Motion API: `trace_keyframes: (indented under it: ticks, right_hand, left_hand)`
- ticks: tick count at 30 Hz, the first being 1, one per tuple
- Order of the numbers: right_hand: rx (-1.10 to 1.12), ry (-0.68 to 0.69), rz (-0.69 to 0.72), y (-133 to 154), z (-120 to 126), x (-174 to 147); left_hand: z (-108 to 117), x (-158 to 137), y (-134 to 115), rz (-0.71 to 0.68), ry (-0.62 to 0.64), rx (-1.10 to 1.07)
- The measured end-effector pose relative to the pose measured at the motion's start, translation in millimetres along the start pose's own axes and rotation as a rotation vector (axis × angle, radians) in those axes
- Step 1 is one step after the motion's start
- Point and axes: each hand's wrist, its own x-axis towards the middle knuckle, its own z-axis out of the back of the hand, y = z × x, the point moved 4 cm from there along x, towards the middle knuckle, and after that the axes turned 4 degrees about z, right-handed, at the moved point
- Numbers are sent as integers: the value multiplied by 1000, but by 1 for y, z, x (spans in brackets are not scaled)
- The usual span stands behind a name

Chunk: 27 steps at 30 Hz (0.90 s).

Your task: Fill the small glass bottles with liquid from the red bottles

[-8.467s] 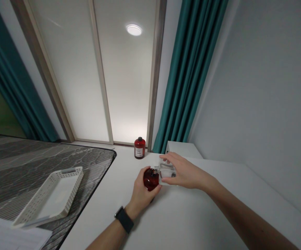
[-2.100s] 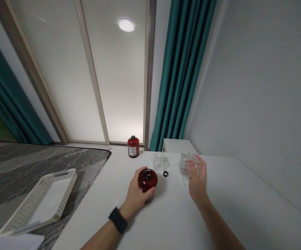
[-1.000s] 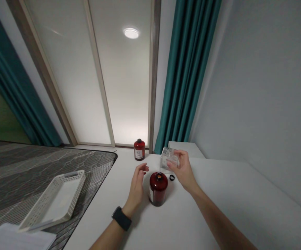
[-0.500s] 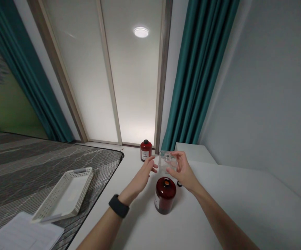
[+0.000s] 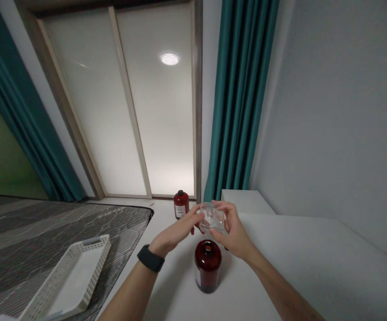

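Observation:
Between my hands is a small clear, boxy bottle (image 5: 212, 217) with a round opening, held above the table. My right hand (image 5: 231, 227) grips it from the right, thumb in front and fingers behind. On the other side, my left hand (image 5: 180, 228), with a black band on the wrist, has its fingers and thumb against the bottle's left face. Just below and nearer to me stands a dark red bottle (image 5: 208, 266), upright and uncapped, with a pale label on its left side. A small black piece by my right thumb is mostly hidden.
A second red bottle (image 5: 181, 205), with a black cap, stands behind my left hand on the white table (image 5: 176, 294). To the left, a white perforated basket (image 5: 95, 272) lies on a grey patterned mattress (image 5: 63, 227). A white box-like block (image 5: 247, 201) is at the back right.
My left hand has closed in from the left and now touches the clear bottle. My right hand still holds it. The camera view has shifted, with the papers by the basket almost out of sight.

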Motion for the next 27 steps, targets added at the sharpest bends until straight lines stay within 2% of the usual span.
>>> trace_keyframes:
  ticks: [6, 11, 14, 20, 27]
  right_hand:
    - [-14, 37, -20, 1, -5, -4]
    - [-58, 208, -100, 10, -2, 0]
    - [28, 225, -151, 16, 8, 3]
    - [127, 242, -396, 10, 13, -1]
    - [239, 231, -471, 3, 9, -3]
  left_hand:
    - [5, 0, -3, 0, -23, -38]
    - [10, 1, -2, -28, -86, -51]
    - [15, -2, -5, -56, -79, -48]
    - [18, -3, -8, -61, 6, -63]
    - [18, 3, -3, -73, 134, 0]
